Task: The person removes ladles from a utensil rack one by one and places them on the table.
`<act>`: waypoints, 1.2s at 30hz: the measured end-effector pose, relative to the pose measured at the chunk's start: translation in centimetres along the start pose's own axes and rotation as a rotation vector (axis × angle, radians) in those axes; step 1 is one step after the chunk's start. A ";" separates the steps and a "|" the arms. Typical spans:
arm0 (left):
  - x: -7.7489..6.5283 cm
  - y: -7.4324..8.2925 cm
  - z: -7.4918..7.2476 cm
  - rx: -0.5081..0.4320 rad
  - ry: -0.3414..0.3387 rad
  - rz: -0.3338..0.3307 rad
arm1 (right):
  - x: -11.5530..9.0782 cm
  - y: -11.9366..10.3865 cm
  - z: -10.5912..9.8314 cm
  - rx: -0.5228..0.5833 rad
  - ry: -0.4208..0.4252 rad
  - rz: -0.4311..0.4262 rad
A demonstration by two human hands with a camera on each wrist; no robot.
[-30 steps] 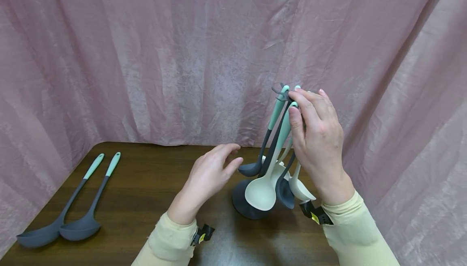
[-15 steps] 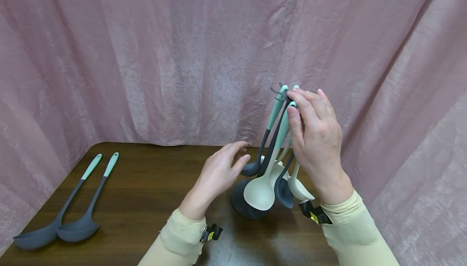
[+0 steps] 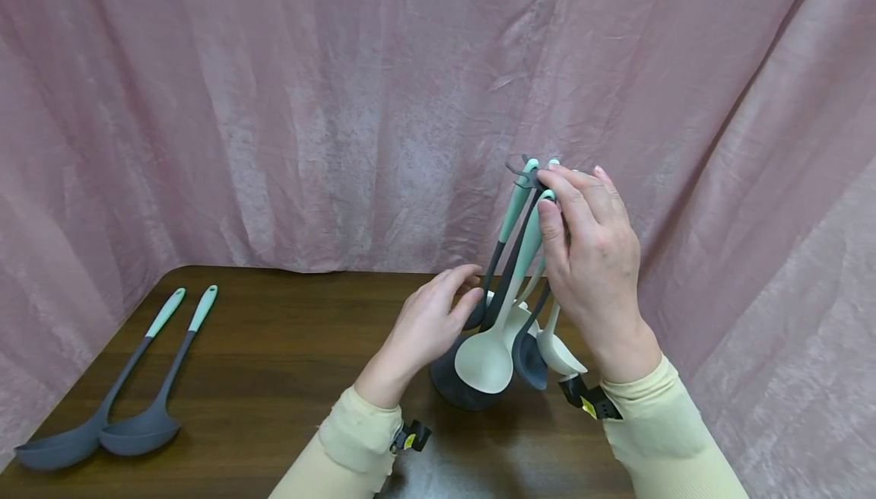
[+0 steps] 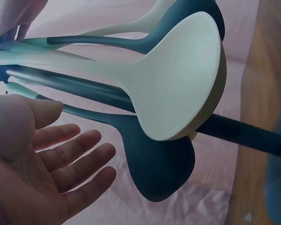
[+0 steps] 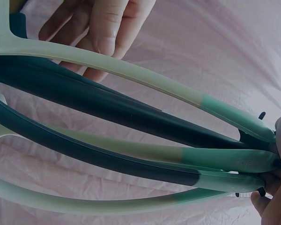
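A dark utensil stand [image 3: 455, 385] rises at the right of the table, hung with several ladles that have mint handle ends. My right hand [image 3: 595, 255] grips the stand's hooked top, its fingers bent over the handle ends. At the front hangs a cream ladle [image 3: 484, 363]; a dark grey ladle [image 3: 529, 362] and another cream one [image 3: 561, 353] hang to its right. My left hand [image 3: 431, 320] holds nothing. Its loosely bent fingers are beside the hanging dark grey ladle [image 4: 159, 164] on the left side, which it partly covers in the head view.
Two dark grey ladles [image 3: 61, 449] [image 3: 140, 432] with mint handles lie side by side on the left of the brown wooden table [image 3: 294, 347]. A pink curtain [image 3: 383, 119] hangs behind the table and along the right.
My left hand has moved right, up to the dark grey ladle on the stand's left side. My right hand has kept its place at the stand's top.
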State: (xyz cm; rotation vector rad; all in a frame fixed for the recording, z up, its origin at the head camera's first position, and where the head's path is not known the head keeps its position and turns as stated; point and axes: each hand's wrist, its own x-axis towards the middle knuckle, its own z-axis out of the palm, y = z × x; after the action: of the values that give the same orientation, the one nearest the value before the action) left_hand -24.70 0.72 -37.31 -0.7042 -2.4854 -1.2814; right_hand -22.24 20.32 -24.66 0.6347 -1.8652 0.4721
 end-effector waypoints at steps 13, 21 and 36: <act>0.6 0.0 0.9 -0.052 -0.033 -0.021 | -0.1 0.2 0.1 0.000 0.003 0.000; 0.4 -0.3 1.2 -0.049 -0.053 -0.039 | -0.2 0.2 0.2 0.003 0.002 -0.005; 0.5 -0.2 1.5 -0.082 -0.060 -0.015 | -0.2 0.3 0.1 0.004 -0.004 -0.005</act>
State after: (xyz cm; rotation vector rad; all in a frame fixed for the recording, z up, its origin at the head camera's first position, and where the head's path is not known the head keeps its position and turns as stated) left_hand -25.24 1.95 -38.09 -0.7552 -2.5014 -1.3944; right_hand -22.46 20.55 -24.87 0.6435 -1.8664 0.4720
